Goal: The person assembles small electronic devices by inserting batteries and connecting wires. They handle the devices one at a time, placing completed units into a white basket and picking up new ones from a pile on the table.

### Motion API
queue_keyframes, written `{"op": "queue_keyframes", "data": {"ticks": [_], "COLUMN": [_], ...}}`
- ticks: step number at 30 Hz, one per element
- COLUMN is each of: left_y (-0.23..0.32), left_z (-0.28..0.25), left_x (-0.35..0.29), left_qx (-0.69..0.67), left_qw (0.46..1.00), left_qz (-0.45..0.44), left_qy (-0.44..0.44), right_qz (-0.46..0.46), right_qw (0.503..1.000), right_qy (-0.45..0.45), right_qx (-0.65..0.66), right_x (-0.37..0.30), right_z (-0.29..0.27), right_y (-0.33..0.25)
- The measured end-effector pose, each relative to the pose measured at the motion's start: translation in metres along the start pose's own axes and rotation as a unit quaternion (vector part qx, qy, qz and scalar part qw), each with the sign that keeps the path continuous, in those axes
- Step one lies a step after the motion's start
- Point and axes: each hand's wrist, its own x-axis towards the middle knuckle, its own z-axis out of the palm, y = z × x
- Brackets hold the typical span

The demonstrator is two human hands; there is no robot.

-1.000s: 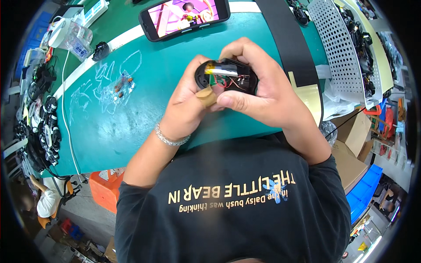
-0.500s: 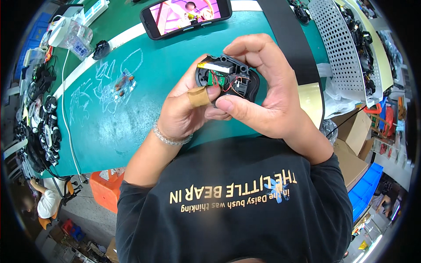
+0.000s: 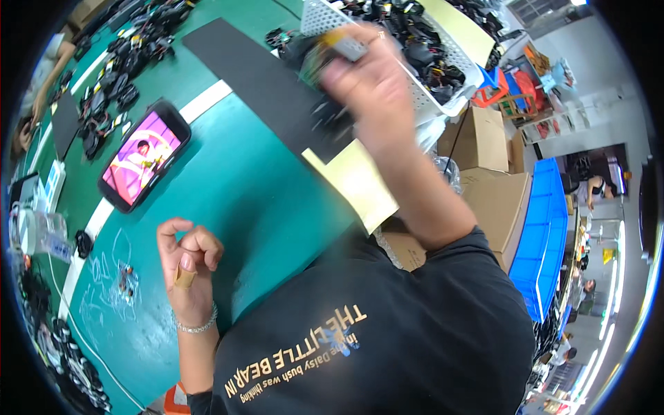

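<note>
My right hand [image 3: 373, 86], smeared by motion, is closed on a black plastic housing [image 3: 308, 61] with a green circuit board and a silver-and-yellow block in it. It hangs over the black mat, in front of the white perforated basket [image 3: 453, 104] full of black parts. Low over the green table [image 3: 256, 173], my left hand [image 3: 190, 259] holds nothing, its fingers loosely bent and apart. Tape is wrapped round its thumb, and a bracelet circles the wrist. A small clear bag of brown bits [image 3: 126, 282] lies on the table to its left.
A phone playing a video [image 3: 145, 155] stands at the left middle. Behind it lie heaps of black wired assemblies [image 3: 111, 90]. A long black mat [image 3: 266, 86] and a yellow sheet [image 3: 356, 183] lie right of centre. Cardboard boxes [image 3: 491, 207] and a blue crate [image 3: 543, 235] are at the right.
My hands have parted. My right hand has carried the housing up and away toward the basket; my left hand has let go of it. The view has swung to the right.
</note>
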Motion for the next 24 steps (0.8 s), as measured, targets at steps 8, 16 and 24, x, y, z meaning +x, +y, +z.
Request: {"op": "queue_keyframes", "data": {"ticks": [8, 16, 24], "left_y": [-0.016, -0.018, -0.019], "left_z": [-0.009, -0.016, -0.015], "left_x": [0.011, 0.013, 0.014], "left_qx": [-0.008, -0.045, -0.034], "left_qw": [0.993, 0.991, 0.992], "left_qz": [-0.092, -0.091, -0.09], "left_qy": [0.08, 0.088, 0.078], "right_qz": [0.046, 0.094, 0.093], "right_qw": [0.94, 0.919, 0.751], "right_qy": [0.334, 0.16, 0.008], "right_qx": [-0.051, -0.348, -0.653], "right_x": [0.082, 0.063, 0.062], "right_z": [-0.266, -0.322, -0.342], "right_y": [-0.005, -0.008, 0.021]}}
